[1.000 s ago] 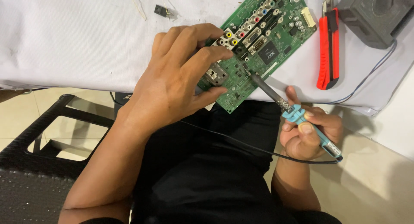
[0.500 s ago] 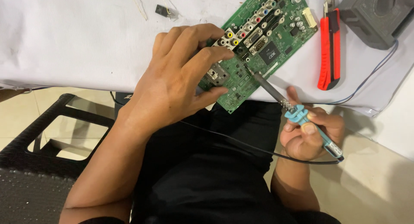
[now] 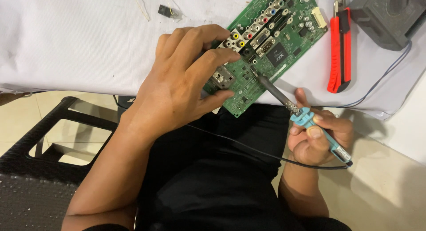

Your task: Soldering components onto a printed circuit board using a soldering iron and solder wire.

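A green circuit board (image 3: pixel 284 40) with coloured sockets and a black chip lies tilted on the white-covered table, its near corner over the table edge. My left hand (image 3: pixel 182 89) grips that near end, fingers over the sockets and thumb under the edge. My right hand (image 3: pixel 317 135) holds a soldering iron (image 3: pixel 306 117) with a light blue handle. Its dark metal tip rests on the board just right of my left fingers. The iron's black cord (image 3: pixel 248 149) runs across my lap.
A red and black utility knife (image 3: pixel 339 49) lies right of the board. A dark grey box (image 3: pixel 390 15) with a thin cable sits at the top right. A small black part (image 3: pixel 165 10) and thin wires lie at the top. A black stool (image 3: pixel 40 169) stands at the left.
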